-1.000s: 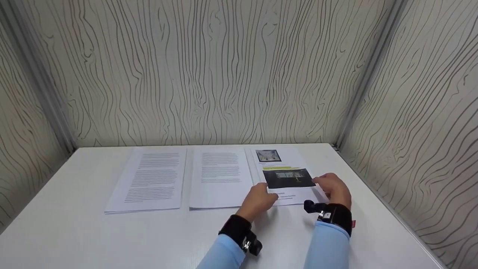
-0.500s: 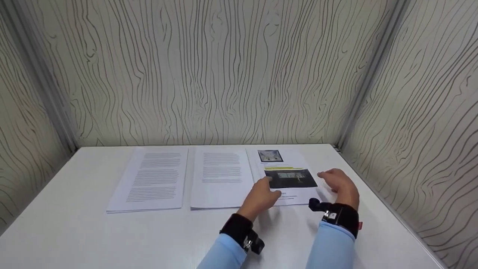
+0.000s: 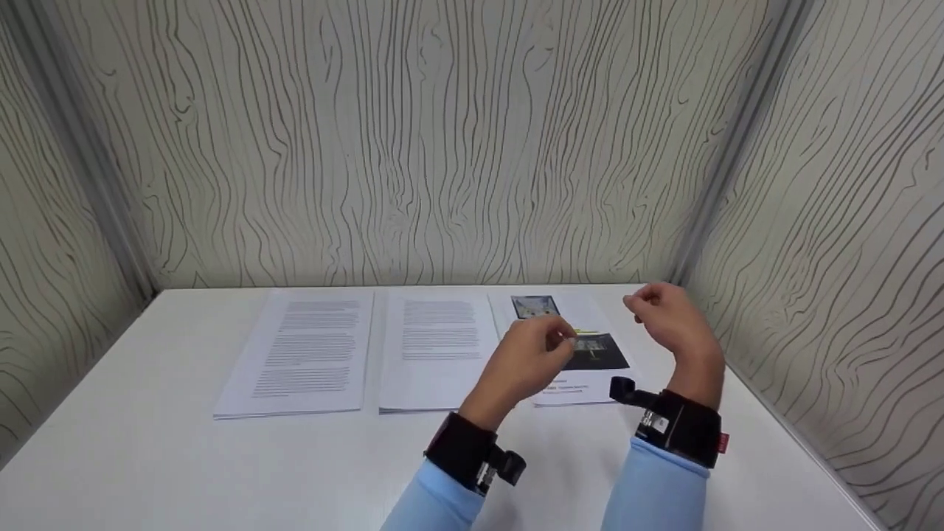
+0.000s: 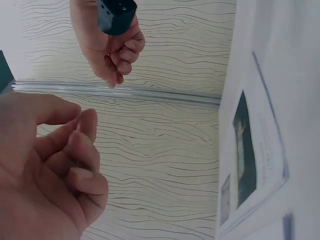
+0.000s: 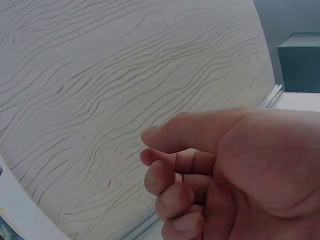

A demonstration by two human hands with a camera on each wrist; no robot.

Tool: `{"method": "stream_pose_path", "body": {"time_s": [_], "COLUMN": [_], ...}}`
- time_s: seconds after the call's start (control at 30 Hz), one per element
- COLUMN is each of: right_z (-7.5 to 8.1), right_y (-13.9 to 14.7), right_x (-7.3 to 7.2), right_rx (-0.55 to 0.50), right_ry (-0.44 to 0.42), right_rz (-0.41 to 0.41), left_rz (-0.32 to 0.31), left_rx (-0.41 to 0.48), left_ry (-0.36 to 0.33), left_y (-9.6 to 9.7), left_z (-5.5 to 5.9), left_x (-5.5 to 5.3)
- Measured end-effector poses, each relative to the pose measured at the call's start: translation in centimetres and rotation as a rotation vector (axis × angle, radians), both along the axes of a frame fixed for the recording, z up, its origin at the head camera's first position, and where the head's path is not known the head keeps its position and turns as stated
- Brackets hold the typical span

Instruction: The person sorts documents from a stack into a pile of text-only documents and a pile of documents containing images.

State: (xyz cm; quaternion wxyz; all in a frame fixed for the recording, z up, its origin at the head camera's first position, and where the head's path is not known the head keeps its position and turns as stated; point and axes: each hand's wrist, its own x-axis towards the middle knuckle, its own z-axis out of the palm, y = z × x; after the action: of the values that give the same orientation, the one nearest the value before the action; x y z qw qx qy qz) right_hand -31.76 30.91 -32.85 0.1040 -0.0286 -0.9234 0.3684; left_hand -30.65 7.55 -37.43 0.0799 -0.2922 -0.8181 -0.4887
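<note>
My left hand [image 3: 520, 361] is raised in front of the right-hand stack of printed sheets [image 3: 579, 397], overlapping its left part in the head view. Its fingers curl loosely with the thumb near the index fingertip, and nothing shows between them in the left wrist view. My right hand [image 3: 677, 324] hovers in the air to the right of that stack, fingers loosely bent and holding nothing. The stack's top page carries a dark picture [image 3: 603, 352], a smaller picture [image 3: 536, 305] above it and a yellow highlighted line, partly hidden by the left hand.
A middle stack of text pages [image 3: 439, 380] and a left stack [image 3: 306, 361] lie beside it in a row on the white table [image 3: 295, 472]. Wood-patterned panels [image 3: 413, 147] enclose the table at the back and sides.
The right hand let go of the right stack's edge, then rose away to the upper right. The left hand has lifted off the stack's left side. The stacks lie as before.
</note>
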Motion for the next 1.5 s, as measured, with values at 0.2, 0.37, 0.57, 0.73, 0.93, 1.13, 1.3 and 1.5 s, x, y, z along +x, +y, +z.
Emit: {"method": "stream_pose_path", "body": {"time_s": [0.2, 0.37, 0.57, 0.73, 0.93, 1.13, 1.3, 1.5], "right_z": [2.0, 3.2, 1.8, -1.0, -3.2, -5.1, -6.4, -7.4], "right_y": [-4.6, -9.2, -13.2, -14.5, -14.5, -15.0, -15.3, -15.2], "right_x": [0.5, 1.0, -1.5, -4.1, -5.4, -6.5, -7.3, -7.9], "right_rx": [0.038, -0.034, 0.008, 0.093, 0.284, 0.369, 0.396, 0.434], "right_ry": [0.076, 0.186, 0.147, -0.028, -0.247, -0.384, -0.453, -0.508], "right_rz": [0.116, 0.278, 0.379, 0.397, 0.367, 0.311, 0.264, 0.252], "left_rz": [-0.007, 0.135, 0.408, 0.589, 0.583, 0.532, 0.53, 0.547], "left_rx": [0.001, 0.055, 0.014, -0.075, -0.251, -0.366, -0.371, -0.372], "left_ry": [0.125, 0.153, 0.093, -0.029, -0.214, -0.284, -0.332, -0.399], "left_y": [-4.1, -9.9, -16.1, -19.6, -20.7, -20.1, -19.8, -19.3], "left_z": [3.5, 5.4, 4.1, 1.2, -2.1, -4.0, -5.2, -6.3], "left_x": [0.7, 0.3, -1.6, -3.9, -5.9, -6.5, -6.8, -7.0]}}
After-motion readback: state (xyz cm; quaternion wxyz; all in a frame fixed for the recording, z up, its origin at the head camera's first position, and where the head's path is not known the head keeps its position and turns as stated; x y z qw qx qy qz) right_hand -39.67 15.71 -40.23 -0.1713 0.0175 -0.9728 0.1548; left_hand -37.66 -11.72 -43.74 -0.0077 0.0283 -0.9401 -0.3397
